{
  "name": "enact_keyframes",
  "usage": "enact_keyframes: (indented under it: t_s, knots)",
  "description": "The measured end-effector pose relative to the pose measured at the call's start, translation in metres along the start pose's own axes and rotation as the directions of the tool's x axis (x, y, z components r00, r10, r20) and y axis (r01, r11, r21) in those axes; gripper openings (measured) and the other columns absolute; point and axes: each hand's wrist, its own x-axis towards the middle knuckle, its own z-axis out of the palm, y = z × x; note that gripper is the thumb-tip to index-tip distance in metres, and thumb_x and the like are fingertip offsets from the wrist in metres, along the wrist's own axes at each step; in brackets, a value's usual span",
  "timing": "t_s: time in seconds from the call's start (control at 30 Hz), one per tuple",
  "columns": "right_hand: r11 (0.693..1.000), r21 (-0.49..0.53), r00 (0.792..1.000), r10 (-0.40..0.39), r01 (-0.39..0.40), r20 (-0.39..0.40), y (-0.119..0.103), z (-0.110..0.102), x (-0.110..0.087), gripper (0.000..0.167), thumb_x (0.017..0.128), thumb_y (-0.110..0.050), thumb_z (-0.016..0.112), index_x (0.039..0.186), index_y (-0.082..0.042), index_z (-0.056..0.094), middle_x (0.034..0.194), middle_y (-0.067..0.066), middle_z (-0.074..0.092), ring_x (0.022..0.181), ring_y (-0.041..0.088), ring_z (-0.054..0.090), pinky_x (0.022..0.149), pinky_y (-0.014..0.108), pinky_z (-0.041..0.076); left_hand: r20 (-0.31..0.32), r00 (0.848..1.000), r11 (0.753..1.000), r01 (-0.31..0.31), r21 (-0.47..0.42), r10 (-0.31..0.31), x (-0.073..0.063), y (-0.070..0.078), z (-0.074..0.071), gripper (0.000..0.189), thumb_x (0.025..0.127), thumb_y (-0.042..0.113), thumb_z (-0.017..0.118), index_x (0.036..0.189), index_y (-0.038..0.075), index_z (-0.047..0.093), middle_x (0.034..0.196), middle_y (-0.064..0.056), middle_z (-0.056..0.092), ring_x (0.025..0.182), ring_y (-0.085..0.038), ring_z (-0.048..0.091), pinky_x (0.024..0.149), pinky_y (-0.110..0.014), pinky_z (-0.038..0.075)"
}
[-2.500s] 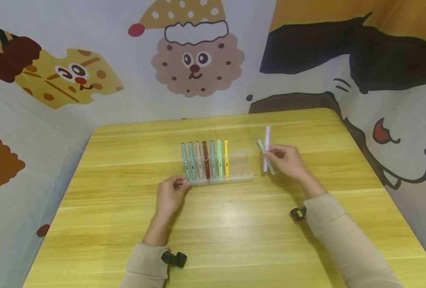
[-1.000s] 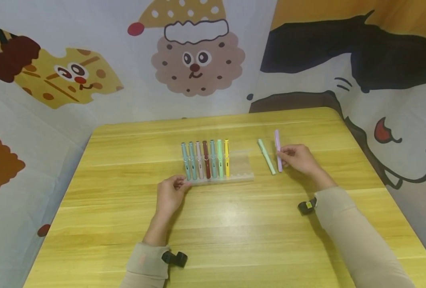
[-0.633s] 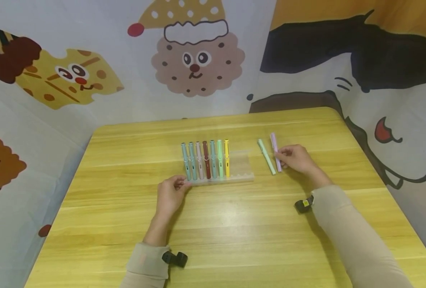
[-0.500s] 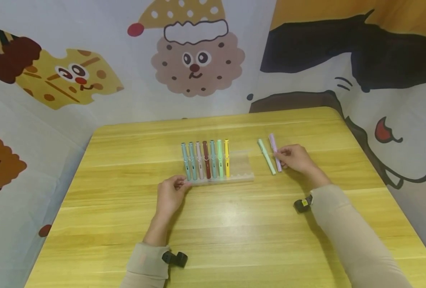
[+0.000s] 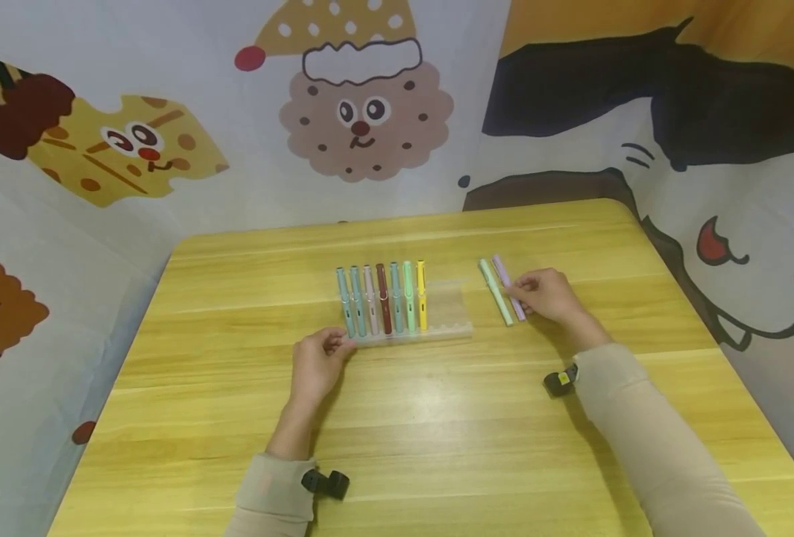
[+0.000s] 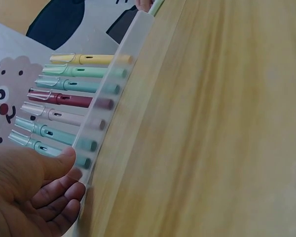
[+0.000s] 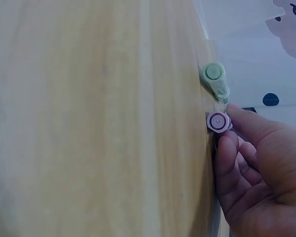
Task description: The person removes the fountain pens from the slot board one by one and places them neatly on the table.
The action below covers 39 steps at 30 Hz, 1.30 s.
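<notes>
A clear pen stand holds several pens in a row: teal, pale pink, dark red, light green and yellow. My left hand pinches its left end, with the thumb on the front lip in the left wrist view. To the right of the stand, a lilac pen lies close beside a pale green pen on the table. My right hand pinches the lilac pen between thumb and fingers. In the right wrist view the end of the lilac pen shows between the fingertips.
The wooden table stretches around both hands, its far edge meeting a cartoon-printed cloth. Unfilled notches show at the stand's right end. A dark camera sits at the right wrist, another at the left.
The right hand first carried the lilac pen rightward off the green pen and lowered it. Since then its top has swung left, bringing it alongside the green pen. The left hand stays put.
</notes>
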Motion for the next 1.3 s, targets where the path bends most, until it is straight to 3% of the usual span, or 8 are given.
enact_keyframes:
  t_s: [0.47, 0.63, 0.97, 1.3]
  knots:
    - [1.000, 0.022, 1.000, 0.021, -0.021, -0.011, 0.000, 0.002, 0.000, 0.044, 0.101, -0.029, 0.067, 0.118, 0.011, 0.066, 0.101, 0.026, 0.072, 0.071, 0.021, 0.069, 0.062, 0.030, 0.062, -0.001, 1.000, 1.000, -0.012, -0.001, 0.012, 0.000, -0.001, 0.000, 0.023, 0.087, 0.012, 0.081, 0.103, -0.003, 0.075, 0.090, -0.011, 0.075, 0.080, -0.022, 0.071, 0.073, -0.032, 0.061]
    - [1.000, 0.024, 0.998, 0.015, -0.014, -0.060, -0.005, 0.002, -0.004, 0.043, 0.101, -0.032, 0.065, 0.117, 0.008, 0.069, 0.097, 0.023, 0.072, 0.072, 0.021, 0.068, 0.060, 0.030, 0.061, 0.001, 1.000, 1.000, -0.010, -0.005, 0.010, 0.000, -0.001, 0.000, 0.023, 0.087, 0.012, 0.081, 0.103, -0.003, 0.074, 0.090, -0.011, 0.075, 0.080, -0.022, 0.071, 0.073, -0.032, 0.061]
    - [0.993, -0.020, 0.969, -0.114, 0.113, -0.219, -0.032, 0.007, -0.015, 0.035, 0.102, -0.030, 0.065, 0.113, 0.003, 0.072, 0.107, 0.022, 0.073, 0.092, 0.033, 0.069, 0.068, 0.027, 0.059, 0.000, 1.000, 1.000, -0.011, -0.010, 0.011, -0.001, -0.001, -0.001, 0.024, 0.087, 0.012, 0.082, 0.104, -0.004, 0.074, 0.090, -0.012, 0.075, 0.080, -0.022, 0.071, 0.073, -0.032, 0.061]
    - [0.985, 0.079, 0.965, -0.135, 0.156, -0.225, -0.056, 0.018, -0.019, 0.039, 0.100, -0.036, 0.066, 0.109, 0.001, 0.072, 0.099, 0.021, 0.073, 0.084, 0.030, 0.068, 0.062, 0.027, 0.059, 0.015, 1.000, 1.000, 0.008, -0.009, -0.008, 0.000, 0.000, -0.002, 0.024, 0.087, 0.013, 0.081, 0.104, -0.002, 0.075, 0.090, -0.012, 0.075, 0.081, -0.022, 0.071, 0.073, -0.031, 0.062]
